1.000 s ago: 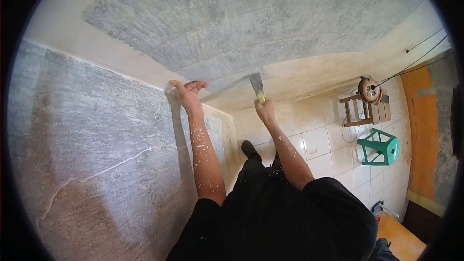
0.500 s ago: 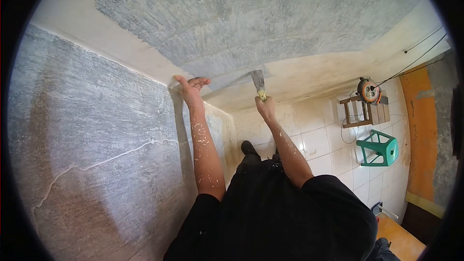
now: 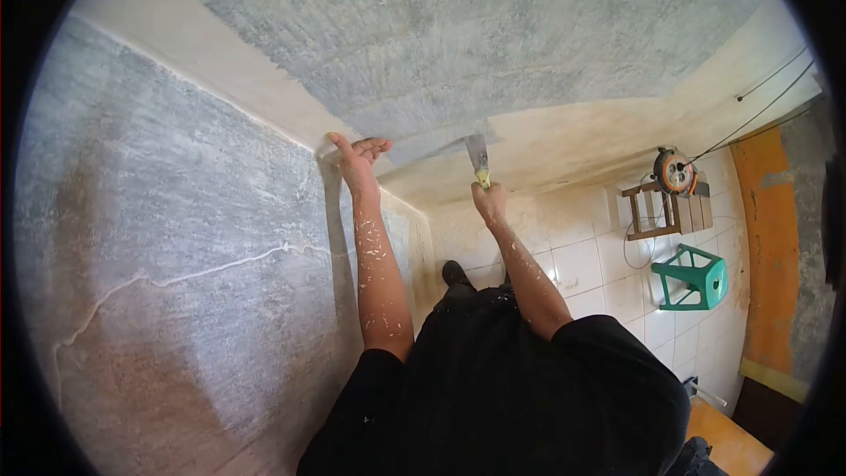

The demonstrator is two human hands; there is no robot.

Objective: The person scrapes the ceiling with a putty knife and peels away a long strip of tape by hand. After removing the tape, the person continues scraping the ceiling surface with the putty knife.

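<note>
My right hand is closed around the yellowish handle of a putty knife, whose broad metal blade lies up against the wall. The blade overlaps the lower edge of a scraped grey patch, where cream paint borders it. Near the room corner, my left hand is raised with its fingers spread and nothing in it, its fingertips right at the front wall. Pale flakes speckle both forearms.
A cracked grey wall stands close on the left. To the right, a cable reel sits on a wooden stool, with a green plastic stool nearby on the tiled floor. Cables hang along the right wall.
The view has shifted slightly, so the scene sits a little to the right and lower. Both hands keep nearly the same pose, and the putty knife remains against the wall.
</note>
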